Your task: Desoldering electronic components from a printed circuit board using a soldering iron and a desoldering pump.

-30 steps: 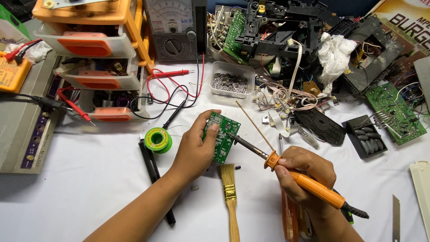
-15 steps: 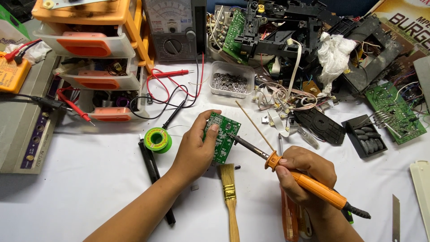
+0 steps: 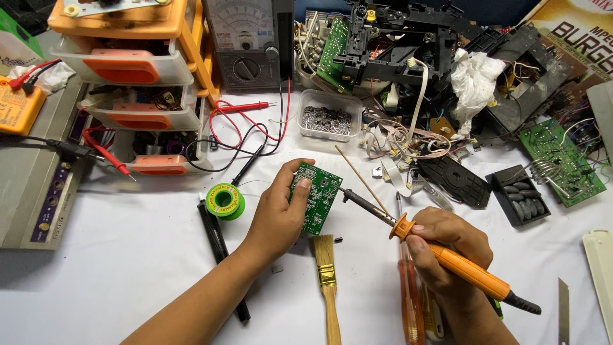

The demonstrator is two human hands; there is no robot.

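- The desk [image 3: 96, 281], covered in white, carries everything here; its far edge is crowded, its near part holds only the hands and a few tools
- A grey flat case [image 3: 32, 185] lies along the left edge; beside it stands an orange and white drawer unit [image 3: 128, 83] with a dial meter [image 3: 252, 41] just to its right; red and black test leads [image 3: 249, 128] trail from there across the desk
- A heap of black frames, loose wires and boards [image 3: 408, 57] fills the far middle; a crumpled white tissue [image 3: 476, 80] sits on it, and a larger green board [image 3: 562, 160] lies well to the right
- The left hand [image 3: 278, 214] is closed on the small green circuit board [image 3: 316, 198], thumb on its face, fingers behind; the board is tilted up off the desk, near the centre
- The right hand [image 3: 447, 252] is wrapped round the orange handle of the soldering iron [image 3: 440, 255]; the iron's dark tip touches the board's right edge, or is just beside it; I cannot tell which
- A paintbrush [image 3: 329, 281] with pale bristles lies just below the board; a screwdriver with a clear red handle [image 3: 412, 300] lies under the right hand
- A clear tub of small metal parts [image 3: 329, 118] stands beyond the board; a green solder spool [image 3: 225, 201] rests left of the left hand, touching a black pen-like tool [image 3: 217, 243]
- A thin wooden stick [image 3: 361, 179] slants between board and wires
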